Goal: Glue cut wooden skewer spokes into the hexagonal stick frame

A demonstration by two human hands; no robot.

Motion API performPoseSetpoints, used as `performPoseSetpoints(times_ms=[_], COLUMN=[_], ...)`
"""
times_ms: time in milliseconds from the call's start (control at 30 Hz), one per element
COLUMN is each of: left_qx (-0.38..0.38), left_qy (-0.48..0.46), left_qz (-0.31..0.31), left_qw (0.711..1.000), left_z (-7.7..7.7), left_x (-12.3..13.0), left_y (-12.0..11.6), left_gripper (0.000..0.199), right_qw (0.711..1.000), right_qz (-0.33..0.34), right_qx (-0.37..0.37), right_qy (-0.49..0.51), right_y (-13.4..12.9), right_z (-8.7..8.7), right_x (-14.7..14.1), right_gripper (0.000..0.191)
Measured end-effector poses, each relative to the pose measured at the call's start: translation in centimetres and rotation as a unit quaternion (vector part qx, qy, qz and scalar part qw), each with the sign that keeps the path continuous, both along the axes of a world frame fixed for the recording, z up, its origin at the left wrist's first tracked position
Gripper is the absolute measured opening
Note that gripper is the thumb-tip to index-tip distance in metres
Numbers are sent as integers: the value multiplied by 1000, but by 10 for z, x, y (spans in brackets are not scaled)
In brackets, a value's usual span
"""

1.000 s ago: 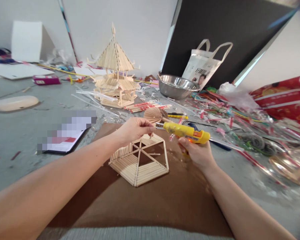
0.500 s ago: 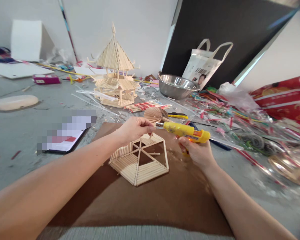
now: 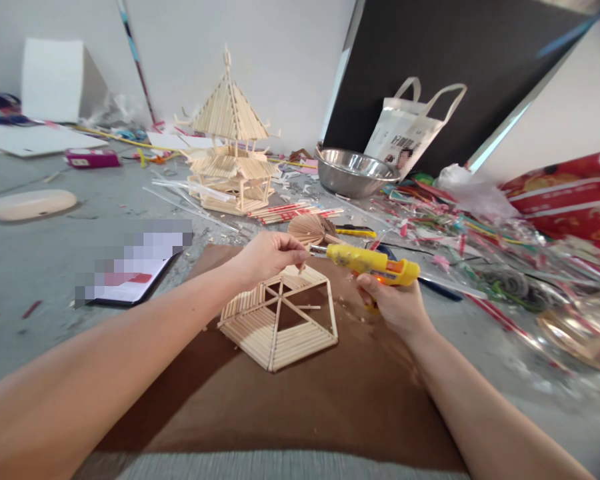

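My right hand [image 3: 393, 300] is wrapped round the handle of a yellow glue gun [image 3: 363, 259], whose metal nozzle points left. Its tip is right by the fingers of my left hand [image 3: 275, 257], which pinch a short wooden stick [image 3: 301, 269]. Below them, a six-sided frame of wooden sticks [image 3: 273, 341] lies on a brown board [image 3: 280, 420]. Some of its wedges are filled with rows of sticks, while others show the brown board between the ribs. One loose stick [image 3: 311, 307] rests inside an unfilled wedge.
Behind stands a stick-built pagoda [image 3: 230, 133], beside a metal bowl [image 3: 357, 173]. A phone [image 3: 140, 270] lies to the left, a yellow utility knife [image 3: 355, 231] beyond the board. Plastic scraps [image 3: 460, 233] clutter the right, near a red bag [image 3: 575, 193].
The glue gun has shifted very slightly left, its nozzle staying close to my left fingers. Otherwise the scene looks the same.
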State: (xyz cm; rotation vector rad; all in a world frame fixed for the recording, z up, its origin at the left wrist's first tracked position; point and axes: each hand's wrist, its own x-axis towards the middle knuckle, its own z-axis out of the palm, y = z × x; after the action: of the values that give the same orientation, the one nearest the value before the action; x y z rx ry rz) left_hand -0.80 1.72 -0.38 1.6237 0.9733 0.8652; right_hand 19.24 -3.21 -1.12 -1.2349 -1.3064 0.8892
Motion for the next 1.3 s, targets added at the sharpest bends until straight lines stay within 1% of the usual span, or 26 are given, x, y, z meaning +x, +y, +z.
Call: performPoseSetpoints(times_ms=[167, 267, 333, 400, 467, 533, 567, 700, 800, 900, 933, 1000, 1133, 1233, 1300], left_qx=[13, 14, -8, -51, -94, -112, -114, -94, -87, -85, -81, -73, -50, -34, -23], left_qy=[10, 21, 30, 43, 66, 103, 121, 163, 168, 175, 179, 186, 199, 217, 231], left_qz=[1, 9, 9, -17, -69, -119, -139, -194, -217, -235, -238, -244, -274, -284, -283], left_qw=[1000, 1000, 999, 998, 991, 981, 976, 963, 958, 953, 951, 949, 939, 933, 930], left_z=[2, 5, 8, 10, 9, 8, 7, 4, 5, 6, 6, 5, 1, -2, -3], left_x=[-1, -3, -4, -6, -7, -9, -9, -10, -8, -7, -6, -6, -6, -6, -6], left_y=[0, 1, 2, 2, 3, 3, 3, 0, -3, -5, -5, -4, 0, 2, 2], left_gripper=[15, 17, 17, 16, 16, 18, 20, 20, 18, 16, 15, 13, 12, 15, 17], right_qw=[1000, 1000, 999, 1000, 998, 996, 996, 996, 995, 994, 993, 989, 977, 970, 968], right_qz=[6, -15, -28, -26, -21, -24, -22, -21, -32, -30, -25, -7, 31, 27, 15], right_qx=[3, -3, -2, 10, 11, -10, -27, -77, -93, -79, -72, -74, -103, -98, -111], right_qy=[-12, -25, -26, 7, 58, 86, 86, 40, 26, 74, 94, 126, 184, 223, 224], right_y=[2, 4, 6, 8, 10, 13, 15, 21, 25, 27, 28, 28, 29, 30, 31], right_z=[-4, -6, -7, -8, -9, -11, -12, -19, -21, -19, -18, -16, -15, -17, -19], right_x=[3, 5, 6, 8, 10, 11, 12, 13, 12, 13, 13, 15, 16, 14, 13], right_gripper=[25, 25, 22, 17, 16, 17, 18, 27, 27, 21, 22, 27, 37, 40, 34])
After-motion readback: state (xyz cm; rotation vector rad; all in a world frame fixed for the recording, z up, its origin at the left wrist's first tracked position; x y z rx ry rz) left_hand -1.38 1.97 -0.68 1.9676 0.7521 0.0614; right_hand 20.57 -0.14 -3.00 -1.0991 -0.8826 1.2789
